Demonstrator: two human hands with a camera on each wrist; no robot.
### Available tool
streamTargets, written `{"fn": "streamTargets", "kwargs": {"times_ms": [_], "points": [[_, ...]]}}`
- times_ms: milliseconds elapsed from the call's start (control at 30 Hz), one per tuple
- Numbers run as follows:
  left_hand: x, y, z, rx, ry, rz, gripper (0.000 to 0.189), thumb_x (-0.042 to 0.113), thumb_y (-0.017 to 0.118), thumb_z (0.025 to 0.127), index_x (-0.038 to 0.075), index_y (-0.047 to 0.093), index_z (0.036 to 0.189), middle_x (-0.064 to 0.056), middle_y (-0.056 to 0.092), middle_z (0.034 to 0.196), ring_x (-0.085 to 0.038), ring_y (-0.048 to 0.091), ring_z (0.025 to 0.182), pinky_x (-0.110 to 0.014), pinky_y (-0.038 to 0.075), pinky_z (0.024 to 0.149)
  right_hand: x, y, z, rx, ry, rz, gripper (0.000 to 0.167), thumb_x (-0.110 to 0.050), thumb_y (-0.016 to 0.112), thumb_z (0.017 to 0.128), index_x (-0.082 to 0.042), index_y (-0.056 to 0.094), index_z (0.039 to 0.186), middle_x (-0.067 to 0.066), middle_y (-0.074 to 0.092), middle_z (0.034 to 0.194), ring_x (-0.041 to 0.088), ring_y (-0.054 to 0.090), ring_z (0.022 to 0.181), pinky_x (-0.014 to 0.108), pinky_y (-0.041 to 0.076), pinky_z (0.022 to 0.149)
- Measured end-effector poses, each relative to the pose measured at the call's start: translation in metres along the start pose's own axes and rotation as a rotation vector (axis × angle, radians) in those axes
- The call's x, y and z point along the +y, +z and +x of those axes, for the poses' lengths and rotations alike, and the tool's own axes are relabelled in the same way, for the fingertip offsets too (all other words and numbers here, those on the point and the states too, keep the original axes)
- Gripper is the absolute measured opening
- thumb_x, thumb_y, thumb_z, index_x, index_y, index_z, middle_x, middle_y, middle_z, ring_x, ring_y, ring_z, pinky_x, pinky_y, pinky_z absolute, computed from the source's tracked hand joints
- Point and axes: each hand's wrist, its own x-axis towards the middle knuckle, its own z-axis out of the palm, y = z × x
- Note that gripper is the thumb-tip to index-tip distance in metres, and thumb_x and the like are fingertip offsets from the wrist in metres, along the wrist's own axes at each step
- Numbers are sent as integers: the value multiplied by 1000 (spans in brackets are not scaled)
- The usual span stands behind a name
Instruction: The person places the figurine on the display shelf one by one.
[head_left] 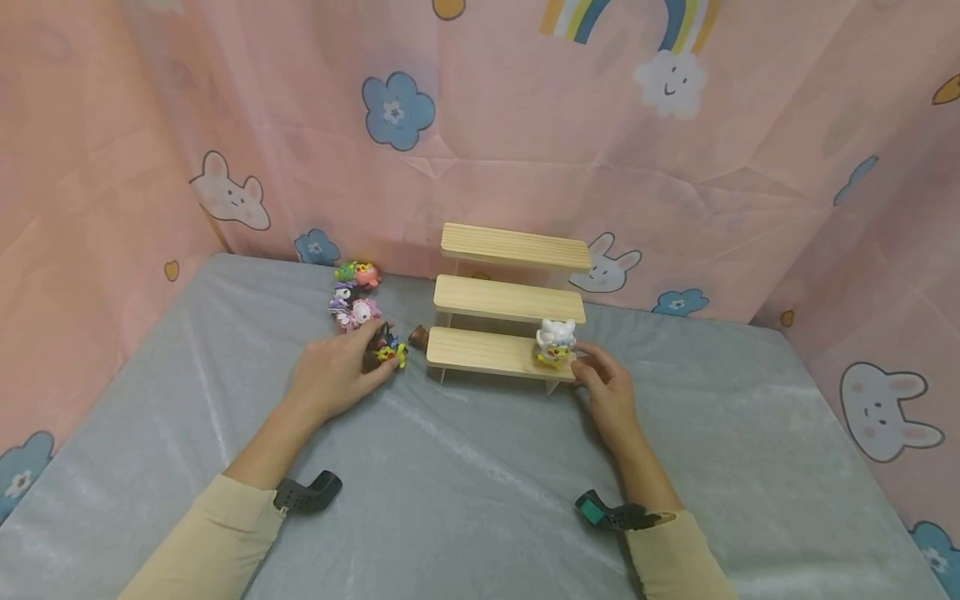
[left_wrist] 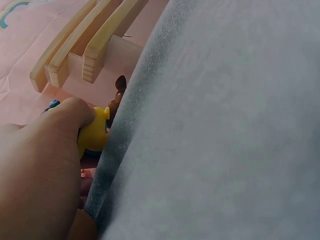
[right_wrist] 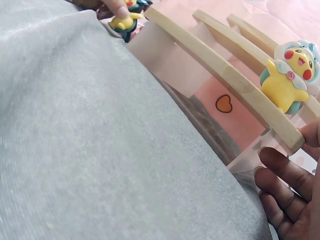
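My left hand grips a yellow Pikachu figurine with a dark hat low over the cloth, left of the display shelf. Thumb and fingers cover part of it, and its yellow body shows past the thumb in the left wrist view. At the other end, my right hand touches the right end of the lowest wooden step, its lower fingers loosely bent below the board. A Pikachu figurine in a white hood stands on that step, right beside this hand.
Several small figurines, pink, purple and green, stand clustered beyond the left hand. A brown figurine sits against the shelf's left end. Above the lowest step rise a middle step and a top step. Grey cloth covers the table.
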Motion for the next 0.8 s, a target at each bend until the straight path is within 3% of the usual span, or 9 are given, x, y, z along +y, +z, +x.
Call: {"fn": "streamTargets", "kwargs": {"times_ms": [200,400,500,633,733,800], "points": [[2,-1,1,24,-15,-50,62,41,70,87,23,51,143,0,61,73,-15,44,51,-31,32,46,-1,0,0,-1,-7,11,30,-11,55,102,-2,64,129,1,68,102,1,61,84,19,53,76],[1,-1,1,59,-29,-86,58,39,72,85,22,53,138,0,63,80,-13,40,50,-30,30,47,2,0,0,-1,-11,14,29,-10,56,101,-2,64,127,-7,67,97,2,61,83,19,53,76],[1,0,0,63,-47,-95,58,40,73,87,21,52,138,2,55,66,-12,36,48,-30,28,46,2,-1,0,-3,-9,10,29,-10,56,101,-2,64,128,-7,66,97,2,61,84,19,53,76],[1,0,-1,84,-52,-97,58,41,75,89,19,48,136,4,46,57,-12,35,46,-30,27,45,1,0,-1,-2,-9,2,29,-11,55,102,-2,64,128,7,68,103,1,60,84,19,52,76],[2,-1,-1,100,-48,-109,53,40,75,90,19,50,132,3,51,58,-13,39,46,-32,30,46,1,0,0,1,-14,-3,29,-10,55,102,-1,64,127,7,68,103,1,60,84,18,52,76],[2,-1,-1,102,-28,-114,48,39,74,91,21,53,130,3,55,63,-12,42,48,-32,33,48,1,0,0,3,-18,-3,29,-10,55,102,0,64,127,0,68,99,2,61,83,18,53,76]]}}
